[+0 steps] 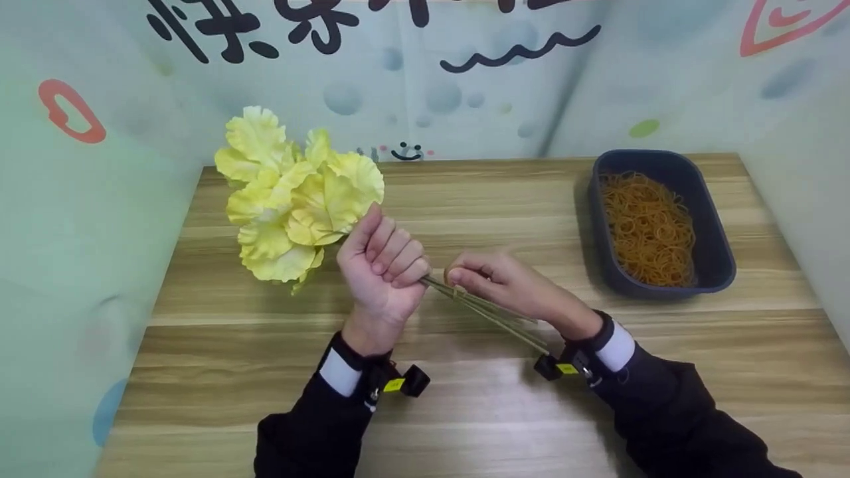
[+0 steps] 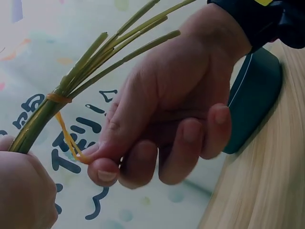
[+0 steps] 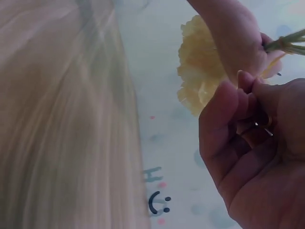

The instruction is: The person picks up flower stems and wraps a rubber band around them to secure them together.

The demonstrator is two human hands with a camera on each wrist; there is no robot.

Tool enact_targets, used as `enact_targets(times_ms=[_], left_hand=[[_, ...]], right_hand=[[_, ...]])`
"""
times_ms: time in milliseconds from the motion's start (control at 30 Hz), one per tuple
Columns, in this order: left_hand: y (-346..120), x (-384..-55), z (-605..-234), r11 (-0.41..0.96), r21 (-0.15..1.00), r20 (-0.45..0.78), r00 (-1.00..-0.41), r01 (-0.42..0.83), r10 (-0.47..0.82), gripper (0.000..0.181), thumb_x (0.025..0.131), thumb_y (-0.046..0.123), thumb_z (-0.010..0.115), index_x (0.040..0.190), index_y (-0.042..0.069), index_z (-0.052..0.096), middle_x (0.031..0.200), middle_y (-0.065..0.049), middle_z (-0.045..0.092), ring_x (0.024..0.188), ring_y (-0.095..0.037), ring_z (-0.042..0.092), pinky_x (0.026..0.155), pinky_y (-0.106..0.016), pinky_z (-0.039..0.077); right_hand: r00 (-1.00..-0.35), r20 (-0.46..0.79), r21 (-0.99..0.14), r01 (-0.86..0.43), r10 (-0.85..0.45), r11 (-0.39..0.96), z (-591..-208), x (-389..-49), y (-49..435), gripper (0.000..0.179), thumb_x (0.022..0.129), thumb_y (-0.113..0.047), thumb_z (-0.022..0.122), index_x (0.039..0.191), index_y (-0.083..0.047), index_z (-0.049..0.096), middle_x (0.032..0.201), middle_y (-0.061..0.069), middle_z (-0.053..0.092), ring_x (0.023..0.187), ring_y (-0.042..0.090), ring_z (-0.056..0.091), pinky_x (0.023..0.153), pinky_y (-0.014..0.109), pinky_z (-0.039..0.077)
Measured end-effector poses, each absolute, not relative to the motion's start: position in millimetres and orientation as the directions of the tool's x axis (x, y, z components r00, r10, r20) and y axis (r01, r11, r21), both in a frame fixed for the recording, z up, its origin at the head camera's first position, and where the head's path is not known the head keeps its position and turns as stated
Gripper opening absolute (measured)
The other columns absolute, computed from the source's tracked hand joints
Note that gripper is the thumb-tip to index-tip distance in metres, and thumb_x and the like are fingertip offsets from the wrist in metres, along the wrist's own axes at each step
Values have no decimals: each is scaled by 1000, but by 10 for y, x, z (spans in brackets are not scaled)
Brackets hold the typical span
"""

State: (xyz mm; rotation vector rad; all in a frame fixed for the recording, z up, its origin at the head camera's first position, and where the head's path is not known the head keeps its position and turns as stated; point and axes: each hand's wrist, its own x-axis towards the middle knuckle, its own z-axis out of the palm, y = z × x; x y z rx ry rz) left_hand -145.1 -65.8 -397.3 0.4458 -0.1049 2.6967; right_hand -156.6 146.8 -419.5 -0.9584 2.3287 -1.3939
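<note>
My left hand (image 1: 386, 269) grips a bunch of yellow artificial flowers (image 1: 312, 199) by the stems, with the blooms out to the upper left. The green stems (image 1: 495, 312) run on from the little-finger side of that fist toward the lower right. A rubber band (image 2: 59, 98) is wrapped around them just past the fist. My right hand (image 1: 501, 282) pinches a stretched loop of this band between thumb and forefinger, pulled away from the stems. In the left wrist view the right hand's other fingers (image 2: 189, 136) are loosely curled.
A dark blue plastic tub (image 1: 714, 249) holding many tan rubber bands (image 1: 647, 232) stands at the back right of the wooden table (image 1: 219, 372). Printed cloth walls (image 1: 425, 99) rise behind the table and at both sides.
</note>
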Motion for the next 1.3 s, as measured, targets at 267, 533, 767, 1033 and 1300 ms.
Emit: enact_targets(times_ms=[267, 533, 767, 1033, 1300], left_hand=[[-668, -1471, -3968, -942, -79, 246, -922, -327, 299, 56, 121, 33, 28, 66, 24, 18, 56, 10, 17, 50, -5, 10, 47, -17, 3], [-688, -1500, -3989, -975, -84, 158, -969, -203, 189, 61, 123, 38, 14, 65, 22, 20, 53, 9, 20, 51, -5, 9, 49, -17, 2], [-713, -1524, -4015, -982, -82, 147, -976, -171, 158, 63, 123, 39, 15, 63, 22, 23, 51, 8, 23, 51, -6, 9, 49, -18, 2], [-767, -1595, -4071, -998, -16, 122, -990, -67, 65, 66, 123, 36, 15, 60, 21, 26, 49, 8, 25, 51, -5, 8, 49, -18, 1], [-758, -1644, -4089, -995, 100, 149, -989, -3, 18, 65, 123, 32, 11, 60, 21, 26, 50, 9, 22, 51, -5, 7, 48, -19, 0]], right_hand=[[-720, -74, -918, -222, -690, 330, -4222, -1439, 1342, 26, 118, -12, 51, 117, 5, 71, 77, 5, 58, 63, 3, 52, 56, 17, 44], [-691, 19, -817, -427, -723, 387, -4325, -1249, 1161, 28, 122, -17, 46, 114, 1, 66, 94, 14, 65, 82, 18, 59, 81, 28, 56], [-647, 100, -728, -566, -756, 388, -4307, -1128, 1112, 24, 120, -9, 46, 113, 5, 64, 95, 20, 70, 87, 32, 70, 84, 36, 66], [-626, 166, -590, -682, -762, 432, -4159, -980, 1134, 22, 120, -17, 54, 104, -6, 64, 77, 4, 65, 68, 8, 62, 65, 21, 60], [-676, 17, -801, -450, -736, 395, -4020, -947, 1191, 25, 123, -22, 46, 111, -10, 64, 79, 0, 61, 65, -3, 55, 64, 25, 62]])
